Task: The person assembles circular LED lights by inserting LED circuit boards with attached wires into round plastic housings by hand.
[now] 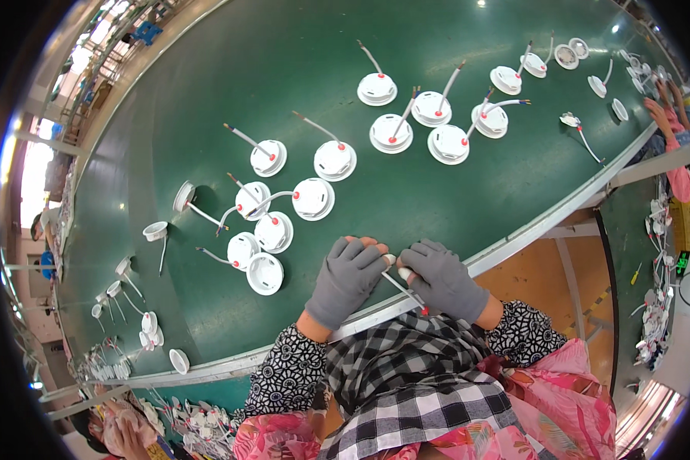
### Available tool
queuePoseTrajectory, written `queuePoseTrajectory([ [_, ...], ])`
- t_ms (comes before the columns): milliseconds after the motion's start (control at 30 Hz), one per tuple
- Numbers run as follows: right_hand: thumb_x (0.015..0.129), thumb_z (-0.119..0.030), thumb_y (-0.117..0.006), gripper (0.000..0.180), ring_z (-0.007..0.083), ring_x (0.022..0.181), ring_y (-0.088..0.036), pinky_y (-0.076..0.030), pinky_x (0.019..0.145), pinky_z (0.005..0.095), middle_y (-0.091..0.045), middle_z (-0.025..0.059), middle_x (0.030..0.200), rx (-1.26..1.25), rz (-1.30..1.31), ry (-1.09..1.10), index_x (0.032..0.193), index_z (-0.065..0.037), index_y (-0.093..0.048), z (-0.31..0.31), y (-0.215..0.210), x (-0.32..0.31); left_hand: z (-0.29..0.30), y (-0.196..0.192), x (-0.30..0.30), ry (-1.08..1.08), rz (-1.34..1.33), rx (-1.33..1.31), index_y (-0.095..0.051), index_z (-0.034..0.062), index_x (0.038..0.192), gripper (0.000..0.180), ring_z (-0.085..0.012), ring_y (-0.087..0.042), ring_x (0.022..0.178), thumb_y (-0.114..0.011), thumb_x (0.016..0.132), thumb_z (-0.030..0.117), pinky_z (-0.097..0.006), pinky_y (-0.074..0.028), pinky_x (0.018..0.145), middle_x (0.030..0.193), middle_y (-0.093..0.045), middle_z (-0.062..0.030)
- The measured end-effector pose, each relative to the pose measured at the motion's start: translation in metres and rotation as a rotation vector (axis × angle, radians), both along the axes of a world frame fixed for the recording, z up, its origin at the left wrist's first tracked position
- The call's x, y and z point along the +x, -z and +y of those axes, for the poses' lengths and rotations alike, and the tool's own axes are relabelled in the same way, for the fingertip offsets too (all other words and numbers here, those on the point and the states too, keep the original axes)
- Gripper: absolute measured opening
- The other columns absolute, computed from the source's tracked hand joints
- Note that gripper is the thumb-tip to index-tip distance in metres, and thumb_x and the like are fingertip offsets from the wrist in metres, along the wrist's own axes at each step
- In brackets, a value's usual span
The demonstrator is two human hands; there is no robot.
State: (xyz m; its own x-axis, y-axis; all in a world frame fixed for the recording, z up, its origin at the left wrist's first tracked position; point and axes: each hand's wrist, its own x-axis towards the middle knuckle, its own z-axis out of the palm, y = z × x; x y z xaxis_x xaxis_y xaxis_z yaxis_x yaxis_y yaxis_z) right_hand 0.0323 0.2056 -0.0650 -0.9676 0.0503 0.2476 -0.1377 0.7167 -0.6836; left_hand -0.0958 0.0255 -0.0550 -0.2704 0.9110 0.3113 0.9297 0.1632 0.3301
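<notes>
Both my hands wear grey gloves, with white coverings on some fingertips, and they meet at the table's near edge. A thin white cable (402, 287) with a red piece (425, 311) at its lower end slants down between them. My left hand (349, 277) is closed, pinching the cable near its upper end. Just beside it, my right hand (443, 280) is closed too, its thumb and curled fingers at the same cable. The cable's upper tip is hidden by my fingers. Left of my hands lies a white round cup-shaped housing (265, 274), hollow side up.
Several white round housings with cables (314, 199) are spread over the green table (437, 207). A cable with a small white part (571, 120) lies at right. The table's metal edge (514, 239) curves before me. Another person's hands (659, 111) are at far right; more people sit lower left.
</notes>
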Motion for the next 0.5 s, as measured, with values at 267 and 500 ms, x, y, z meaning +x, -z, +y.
queuePoseTrajectory([
  [267,0.087,-0.021,-0.062,0.028,0.032,0.068,-0.06,-0.048,0.062,0.0418,-0.057,0.0134,0.072,-0.06,-0.134,-0.154,0.112,-0.009,-0.062,0.0,-0.016,0.03,-0.022,-0.061,0.04,-0.086,-0.407,-0.22,-0.068,0.0065,0.1,0.016,-0.0236,-0.063,0.08,-0.064,0.087,0.014,-0.033,-0.05,0.072,0.088,-0.064,-0.0101],
  [500,0.076,-0.016,-0.063,0.015,0.0273,0.047,-0.056,-0.045,0.046,0.0387,-0.047,0.0061,0.05,0.307,0.059,-0.454,0.082,-0.006,-0.054,0.011,-0.057,0.04,-0.04,-0.073,0.057,-0.025,-1.498,-0.424,-0.062,-0.0027,0.092,0.03,-0.011,-0.059,0.074,-0.052,0.103,0.024,-0.026,-0.047,0.07,0.079,-0.063,-0.0037],
])
